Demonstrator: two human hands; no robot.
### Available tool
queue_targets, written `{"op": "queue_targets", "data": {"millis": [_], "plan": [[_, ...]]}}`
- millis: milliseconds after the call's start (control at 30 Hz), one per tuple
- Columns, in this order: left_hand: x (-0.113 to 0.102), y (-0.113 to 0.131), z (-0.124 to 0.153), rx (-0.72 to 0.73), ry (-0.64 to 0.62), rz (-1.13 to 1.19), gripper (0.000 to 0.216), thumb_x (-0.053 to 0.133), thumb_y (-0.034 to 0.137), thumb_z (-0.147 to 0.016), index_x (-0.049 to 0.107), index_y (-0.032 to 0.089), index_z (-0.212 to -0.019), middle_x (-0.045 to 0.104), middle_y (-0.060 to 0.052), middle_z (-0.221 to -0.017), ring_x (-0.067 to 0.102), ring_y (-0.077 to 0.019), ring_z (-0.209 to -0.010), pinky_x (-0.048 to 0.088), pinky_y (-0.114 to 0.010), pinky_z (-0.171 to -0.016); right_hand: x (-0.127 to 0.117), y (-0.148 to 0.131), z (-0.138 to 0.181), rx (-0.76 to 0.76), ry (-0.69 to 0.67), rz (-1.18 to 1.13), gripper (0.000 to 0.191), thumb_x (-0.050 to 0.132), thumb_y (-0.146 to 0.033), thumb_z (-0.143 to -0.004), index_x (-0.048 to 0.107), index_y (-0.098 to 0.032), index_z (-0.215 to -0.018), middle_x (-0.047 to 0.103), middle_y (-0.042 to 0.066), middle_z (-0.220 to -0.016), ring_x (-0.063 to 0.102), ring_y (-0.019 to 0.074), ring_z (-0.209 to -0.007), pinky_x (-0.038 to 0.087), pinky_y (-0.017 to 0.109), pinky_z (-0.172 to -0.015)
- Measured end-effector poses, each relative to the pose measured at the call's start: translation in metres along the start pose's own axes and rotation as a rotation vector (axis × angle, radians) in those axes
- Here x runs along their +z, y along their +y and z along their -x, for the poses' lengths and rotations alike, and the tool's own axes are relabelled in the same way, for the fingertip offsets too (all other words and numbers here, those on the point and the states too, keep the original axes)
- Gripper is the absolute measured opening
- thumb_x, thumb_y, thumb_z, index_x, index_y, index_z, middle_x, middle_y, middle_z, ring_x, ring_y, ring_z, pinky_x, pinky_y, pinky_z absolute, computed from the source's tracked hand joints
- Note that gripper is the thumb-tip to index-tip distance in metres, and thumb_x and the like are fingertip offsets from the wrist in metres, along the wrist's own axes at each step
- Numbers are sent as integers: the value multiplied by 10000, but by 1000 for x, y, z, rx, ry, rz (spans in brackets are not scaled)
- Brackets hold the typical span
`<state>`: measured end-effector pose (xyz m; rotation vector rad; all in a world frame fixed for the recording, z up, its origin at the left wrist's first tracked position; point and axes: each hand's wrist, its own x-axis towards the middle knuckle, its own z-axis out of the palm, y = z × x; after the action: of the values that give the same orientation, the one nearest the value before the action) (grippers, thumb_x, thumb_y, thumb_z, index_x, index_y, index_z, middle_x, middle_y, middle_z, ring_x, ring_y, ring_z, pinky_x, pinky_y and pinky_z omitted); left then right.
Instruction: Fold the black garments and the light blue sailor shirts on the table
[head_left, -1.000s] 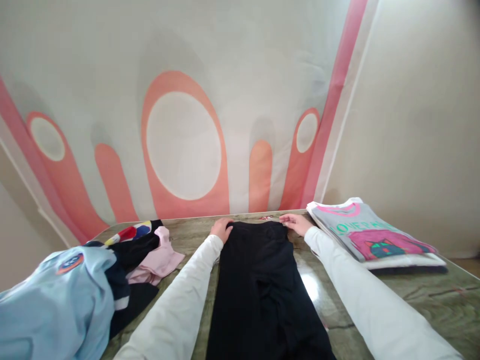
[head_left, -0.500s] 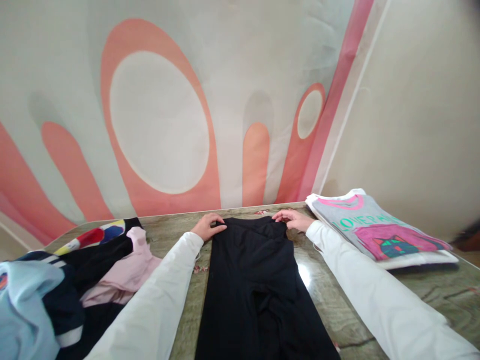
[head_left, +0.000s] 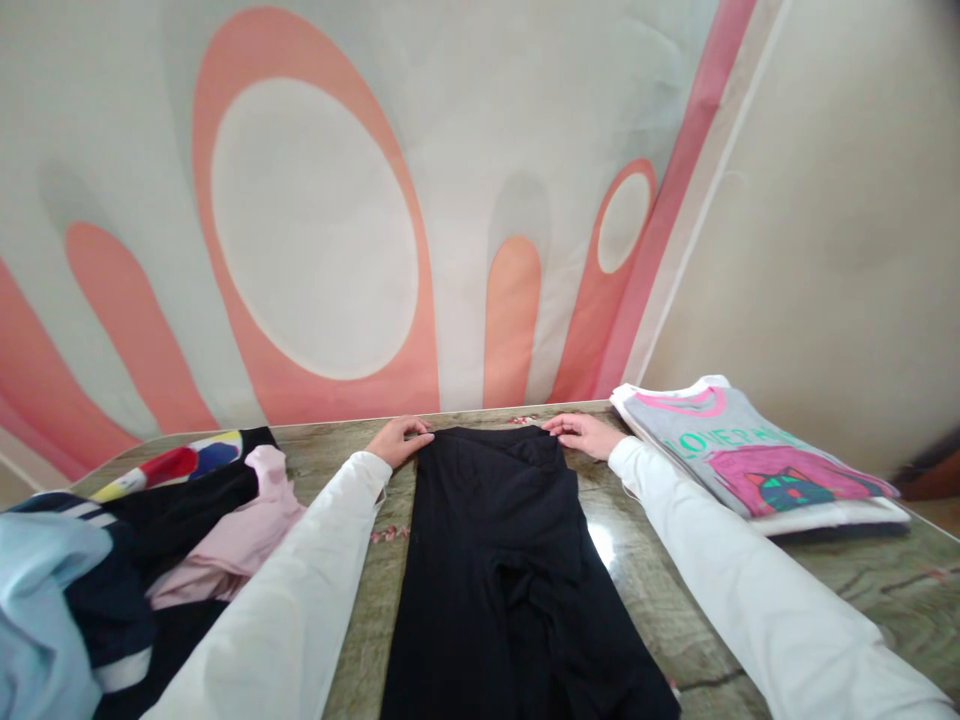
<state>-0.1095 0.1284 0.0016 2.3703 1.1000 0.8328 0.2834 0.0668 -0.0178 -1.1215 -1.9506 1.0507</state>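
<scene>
Black trousers [head_left: 480,530] lie flat on the wood-grain tabletop [head_left: 840,585], waistband at the far end, stretched between the two hands; legs run back between the forearms and out of view at the bottom. Left hand [head_left: 400,441]: thumb and fingers close together, pinching the waistband's left corner. Right hand [head_left: 586,435]: fingertips and thumb at the opposite corner, seemingly pinching it too; how firmly, cannot tell. Both sleeves white, long.

Handling, by judgement: cloth looks soft, limp and light, nothing fragile. Likely to sag and crease if lifted by one point; loose folds show below the right hand and around the crotch. Waistband seems the steadiest edge, best taken at both corners, as the hands have it. Polished top throws a glare below the right hand, so the fabric may slide easily.

Left of the left hand and nearer the body, a loose heap: pink garment [head_left: 236,540], light-blue garment [head_left: 37,600], navy garment with white bands [head_left: 112,610], multicoloured piece [head_left: 180,465]. Just right of the right hand, a neat stack of folded tops [head_left: 750,455], grey cat-print one uppermost.
</scene>
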Motion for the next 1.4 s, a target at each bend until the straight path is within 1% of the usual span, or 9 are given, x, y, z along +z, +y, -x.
{"op": "queue_targets", "data": {"millis": [133,400,600,767,900,1000,1100,1200,1400], "plan": [[-5,-11,1,-23,80,-58,325,522,489,-710,584,170,-706,633,-59,-899,569,-194,-869,416,-334,-842,3,-1,-2,25,104,-8,271,518,-228,-747,553,-130,-997,620,85,-984,563,157,-930,390,357,-894],[-3,-1,0,31,-35,-53,365,432,475,-787,634,174,-833,650,-40,-901,574,-184,-861,405,-300,-843,4,-3,-1,5,119,122,322,501,-341,-779,565,-147,-1028,623,70,-986,567,166,-873,419,343,-835],[-2,3,2,-55,29,41,406,478,536,-740,612,156,-692,639,-65,-950,564,-198,-909,397,-320,-870,11,-12,-3,5,116,341,331,477,-408,-778,610,-154,-945,635,48,-850,552,162,-737,431,308,-709],[-5,8,1,-118,137,172,486,358,537,-818,603,123,-889,640,-56,-894,568,-171,-857,426,-283,-800,15,-12,-4,-5,166,447,284,451,-383,-790,622,-156,-794,632,44,-774,546,171,-715,419,311,-703],[3,7,-2,-132,168,10,447,418,526,-791,606,129,-713,619,-45,-725,560,-165,-713,435,-274,-697,15,-14,-2,-4,206,469,249,469,-360,-779,615,-161,-806,622,47,-789,553,170,-709,431,318,-702],[9,3,-4,-128,181,-21,410,470,516,-764,610,141,-674,609,-41,-694,553,-168,-692,427,-273,-679,20,-38,-10,-53,266,445,240,483,-342,-775,599,-164,-885,613,59,-849,564,170,-753,443,313,-715],[11,1,-5,-119,192,-37,399,475,505,-766,617,141,-688,611,-48,-714,553,-167,-689,423,-271,-671,40,-78,-32,-143,248,440,237,496,-328,-779,591,-178,-935,612,63,-900,569,167,-799,443,298,-736],[10,2,-5,-108,200,-45,396,467,492,-778,614,140,-673,607,-48,-714,554,-164,-694,422,-268,-677,75,-110,-65,-183,97,471,231,540,-324,-757,616,-179,-921,628,65,-903,576,162,-792,436,279,-742],[7,6,-6,-101,240,-48,352,475,460,-791,610,148,-695,623,-39,-777,567,-155,-775,427,-252,-712,140,-103,-115,-1,67,436,283,556,-377,-746,636,-142,-884,658,79,-787,580,160,-671,419,260,-641]]}}
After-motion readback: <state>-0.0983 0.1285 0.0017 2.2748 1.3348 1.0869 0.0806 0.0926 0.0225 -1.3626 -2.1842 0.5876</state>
